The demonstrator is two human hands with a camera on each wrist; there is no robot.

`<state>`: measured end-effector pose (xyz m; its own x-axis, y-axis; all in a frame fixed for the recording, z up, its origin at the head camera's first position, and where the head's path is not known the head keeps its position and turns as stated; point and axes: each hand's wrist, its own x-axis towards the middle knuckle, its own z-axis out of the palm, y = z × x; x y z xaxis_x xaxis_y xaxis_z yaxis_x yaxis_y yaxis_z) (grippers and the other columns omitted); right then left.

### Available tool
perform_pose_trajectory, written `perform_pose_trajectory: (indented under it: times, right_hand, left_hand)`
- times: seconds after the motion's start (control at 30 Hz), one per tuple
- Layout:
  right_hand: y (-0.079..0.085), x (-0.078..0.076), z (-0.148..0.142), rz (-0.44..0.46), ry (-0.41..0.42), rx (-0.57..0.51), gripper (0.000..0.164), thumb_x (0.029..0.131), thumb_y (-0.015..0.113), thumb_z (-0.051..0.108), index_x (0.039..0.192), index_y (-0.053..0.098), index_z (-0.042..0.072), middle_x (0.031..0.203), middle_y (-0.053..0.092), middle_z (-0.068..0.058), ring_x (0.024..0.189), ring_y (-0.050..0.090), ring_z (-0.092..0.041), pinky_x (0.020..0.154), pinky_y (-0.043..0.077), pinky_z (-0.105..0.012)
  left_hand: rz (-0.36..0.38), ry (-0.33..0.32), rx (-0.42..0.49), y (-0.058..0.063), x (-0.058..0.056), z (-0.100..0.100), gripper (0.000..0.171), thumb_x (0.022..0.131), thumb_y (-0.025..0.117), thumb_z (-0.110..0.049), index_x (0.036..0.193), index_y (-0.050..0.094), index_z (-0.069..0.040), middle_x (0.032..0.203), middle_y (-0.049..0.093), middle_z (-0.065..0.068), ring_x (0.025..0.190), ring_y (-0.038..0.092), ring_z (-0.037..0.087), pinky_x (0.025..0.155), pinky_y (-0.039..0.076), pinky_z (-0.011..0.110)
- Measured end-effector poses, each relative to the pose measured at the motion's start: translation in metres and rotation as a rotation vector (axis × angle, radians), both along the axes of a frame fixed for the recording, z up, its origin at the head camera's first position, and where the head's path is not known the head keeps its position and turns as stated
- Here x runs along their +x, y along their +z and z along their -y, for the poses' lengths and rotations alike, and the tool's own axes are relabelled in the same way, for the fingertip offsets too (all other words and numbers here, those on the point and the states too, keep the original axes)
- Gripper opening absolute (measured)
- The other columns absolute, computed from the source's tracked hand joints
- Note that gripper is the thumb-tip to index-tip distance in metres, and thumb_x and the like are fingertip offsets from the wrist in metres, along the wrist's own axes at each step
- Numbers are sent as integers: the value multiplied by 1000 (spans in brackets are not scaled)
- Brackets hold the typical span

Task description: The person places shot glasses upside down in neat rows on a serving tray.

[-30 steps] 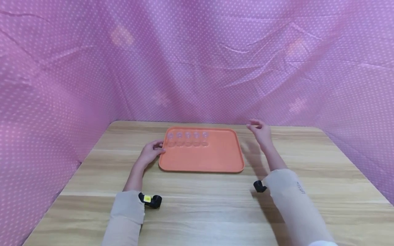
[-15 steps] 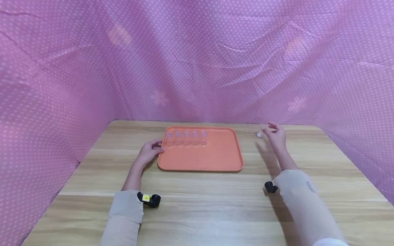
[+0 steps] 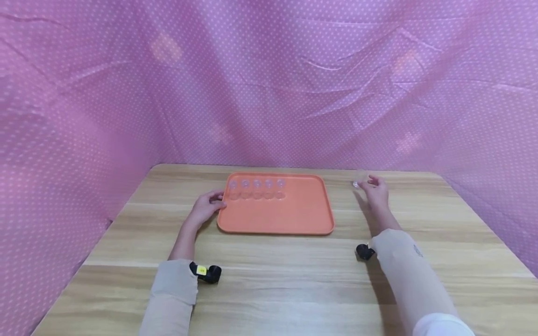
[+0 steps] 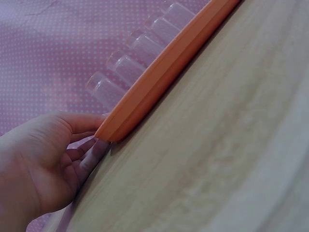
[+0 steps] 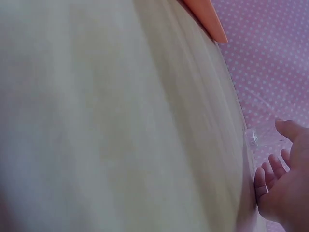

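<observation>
My left hand [image 3: 204,207] grips the left rim of an orange tray [image 3: 290,212], fingers and thumb at its edge; the left wrist view shows the same hand [image 4: 46,162] at the tray's corner. Several clear cups [image 3: 257,189] stand in a row on the tray's back left part, apparently upside down. At the back right, a clear cup [image 3: 356,184] stands on the table with its thick base down. My right hand [image 3: 376,192] is at this cup; in the right wrist view its thumb and fingers are spread beside the cup [image 5: 255,137]. The index finger is hidden.
The wooden table [image 3: 269,280] carries the tray near its back edge. A pink dotted cloth [image 3: 269,93] hangs behind and along both sides. Black wrist cameras [image 3: 214,274] sit on both sleeves.
My right hand has moved right from beside the tray and then lowered to the clear cup at the back right. My left hand stays on the tray rim.
</observation>
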<state>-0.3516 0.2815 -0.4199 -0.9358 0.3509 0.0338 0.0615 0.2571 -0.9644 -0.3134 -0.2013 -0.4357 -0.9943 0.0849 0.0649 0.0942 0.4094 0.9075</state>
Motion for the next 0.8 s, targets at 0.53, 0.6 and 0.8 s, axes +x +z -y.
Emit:
perform_pose_trajectory:
  times: [0.53,0.6,0.8]
  right_hand:
    - [-4,-13,-1,45,68,78,58,87,60,11,136,33,-5,134,40,-22,122,38,-33,103,30,-38]
    - [-3,-13,-1,45,83,103,56,87,59,10,135,34,-7,134,40,-24,122,38,-35,102,31,-39]
    - [-3,-14,-2,38,98,157,46,87,59,10,126,42,-9,131,43,-25,119,41,-36,100,34,-40]
  left_hand:
    - [18,14,12,0,1,0,49,83,61,0,128,44,10,114,55,24,101,54,31,83,48,31]
    - [17,15,14,0,0,0,49,83,61,0,128,45,10,113,55,24,101,54,31,83,48,32]
    - [12,15,-2,0,0,0,49,83,61,-1,129,45,9,113,55,24,102,53,32,88,45,36]
